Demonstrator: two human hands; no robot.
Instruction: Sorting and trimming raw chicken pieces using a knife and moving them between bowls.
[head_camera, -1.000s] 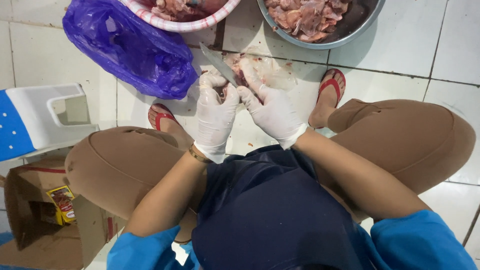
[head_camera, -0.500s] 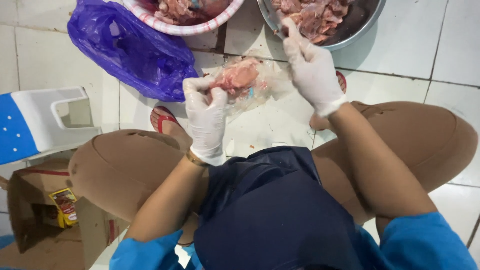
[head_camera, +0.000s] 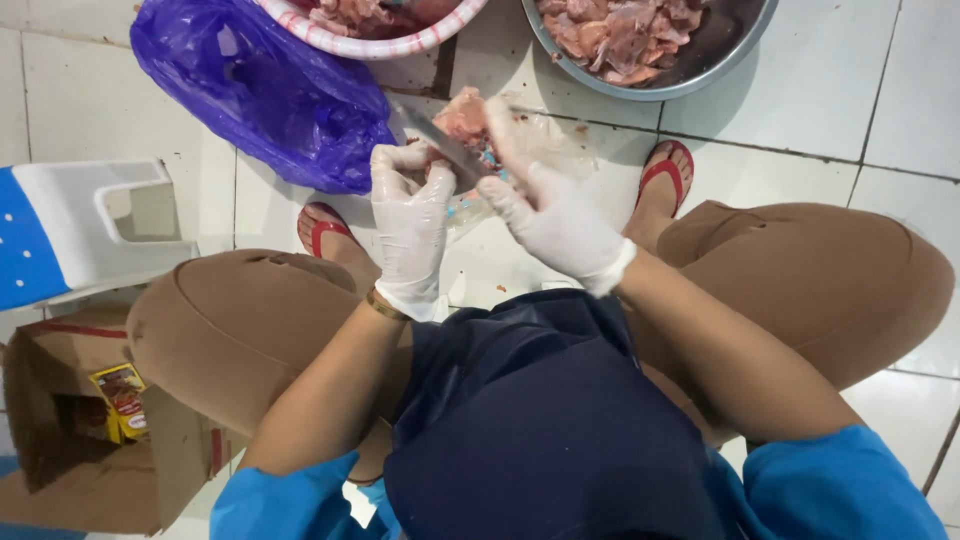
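The gloved left hand (head_camera: 410, 225) grips a knife (head_camera: 445, 150), fingers closed round its handle. The gloved right hand (head_camera: 545, 215), fingers half curled, presses raw meat (head_camera: 465, 115) on the floor (head_camera: 800, 120), hemmed between purple bag (head_camera: 270, 95) and metal bowl (head_camera: 690, 85).

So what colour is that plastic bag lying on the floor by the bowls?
The plastic bag is purple, crumpled on the white tiles; the head view shows it clearly at upper left.

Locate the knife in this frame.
Head view, upper middle: the knife is gripped by the left hand, its blade over the raw meat piece, beside the purple bag.
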